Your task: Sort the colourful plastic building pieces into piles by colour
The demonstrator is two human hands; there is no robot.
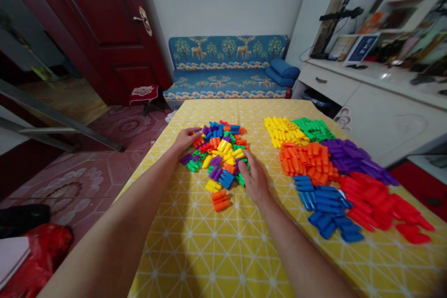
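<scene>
A heap of mixed plastic building pieces [226, 147] in several colours lies on the table between my hands. At its left edge, my left hand [186, 140] rests with the fingers stretched out over the pieces. My right hand [256, 180] stands against the right edge, fingers extended and thumb apart. Neither hand visibly grips a piece, though some fingertips are partly hidden. An orange piece [220, 200] lies just in front of the heap. To the right are piles of one colour each: yellow [284, 131], green [314, 129], orange [307, 162], purple [356, 160], blue [324, 202] and red [379, 200].
A yellow patterned cloth [209, 251] covers the table. Behind it stands a blue patterned sofa [223, 77]. A white cabinet [380, 102] is at the right, a dark red door [101, 23] and a small stool [145, 94] at the left. A red bag [49, 251] is at lower left.
</scene>
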